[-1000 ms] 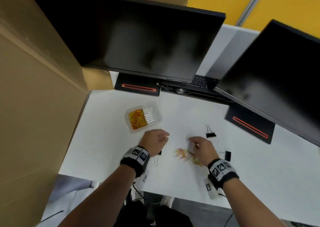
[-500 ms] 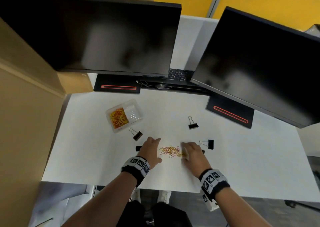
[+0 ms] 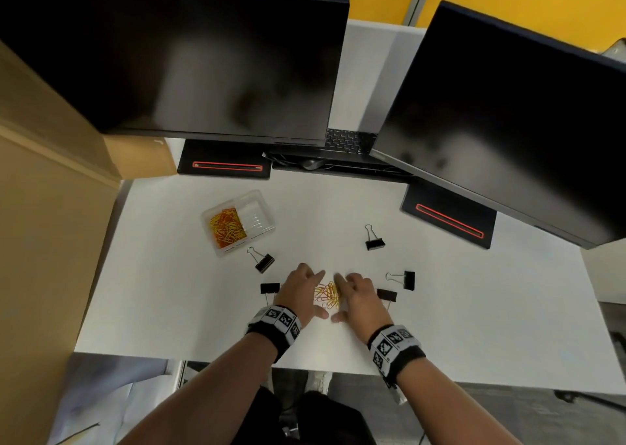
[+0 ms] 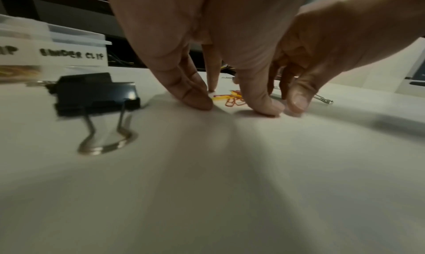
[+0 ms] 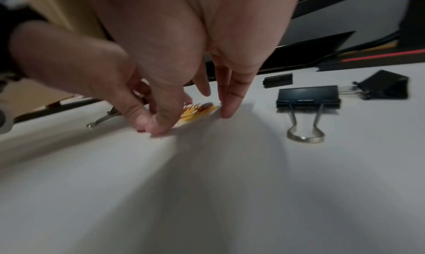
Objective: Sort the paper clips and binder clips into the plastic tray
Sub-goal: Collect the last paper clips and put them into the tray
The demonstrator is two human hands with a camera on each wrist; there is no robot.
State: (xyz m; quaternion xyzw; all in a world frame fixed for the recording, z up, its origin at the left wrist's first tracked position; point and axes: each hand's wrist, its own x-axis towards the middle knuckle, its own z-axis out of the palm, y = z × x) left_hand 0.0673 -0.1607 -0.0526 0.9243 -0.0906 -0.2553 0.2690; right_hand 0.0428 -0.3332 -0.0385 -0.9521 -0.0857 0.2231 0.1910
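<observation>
A clear plastic tray [image 3: 259, 219] with two compartments sits left of centre; its left compartment holds orange and yellow paper clips [image 3: 226, 227]. A small pile of loose paper clips [image 3: 327, 295] lies on the white table between my hands. My left hand [image 3: 306, 292] and right hand [image 3: 354, 295] cup the pile from either side, fingertips down on the table. In the wrist views the pile [image 4: 232, 99] [image 5: 197, 110] shows between extended fingers. Several black binder clips lie around: [image 3: 264, 261], [image 3: 270, 288], [image 3: 374, 241], [image 3: 404, 279], [image 3: 386, 294].
Two dark monitors [image 3: 189, 58] [image 3: 508, 112] overhang the back of the table, with their bases [image 3: 225, 165] [image 3: 449, 219] and a keyboard [image 3: 349, 139] behind. A cardboard box [image 3: 44, 207] walls the left side. The tray's right compartment bears a "BINDER CLIP" label [image 4: 71, 54].
Both hands have drawn closer together around the loose paper clips, and the pile is now tighter. The left hand came back from near the tray.
</observation>
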